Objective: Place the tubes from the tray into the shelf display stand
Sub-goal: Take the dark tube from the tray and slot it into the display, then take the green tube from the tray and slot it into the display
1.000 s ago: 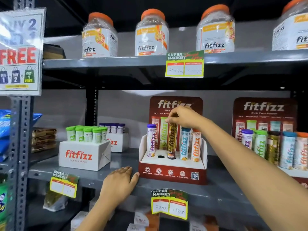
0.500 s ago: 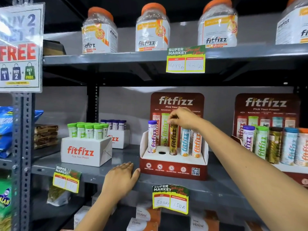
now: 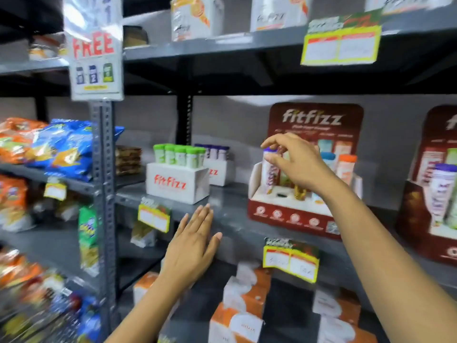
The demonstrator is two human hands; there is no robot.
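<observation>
The red fitfizz display stand (image 3: 291, 216) sits on the middle shelf. It holds a purple-capped tube (image 3: 270, 177), a gold tube (image 3: 300, 193), a blue-capped tube (image 3: 329, 157) and an orange-capped tube (image 3: 346, 167). One hole (image 3: 281, 195) between the purple and gold tubes is empty. My right hand (image 3: 296, 164) hovers in front of the tubes' tops with its fingers apart, holding nothing. My left hand (image 3: 193, 243) is flat and open just off the shelf's front edge. A white fitfizz tray (image 3: 176, 184) with green-capped tubes (image 3: 179, 155) stands to the left.
A second white tray (image 3: 218, 172) with purple-capped tubes stands behind the first. Another red stand (image 3: 425, 219) full of tubes is at the far right. Price tags (image 3: 154, 217) hang off the shelf edge. Snack bags (image 3: 61, 149) fill the left rack past a grey upright (image 3: 103, 169).
My right hand has let go of the gold tube, which now stands in the stand. My left hand has lifted off the shelf edge. The view has swung to the left.
</observation>
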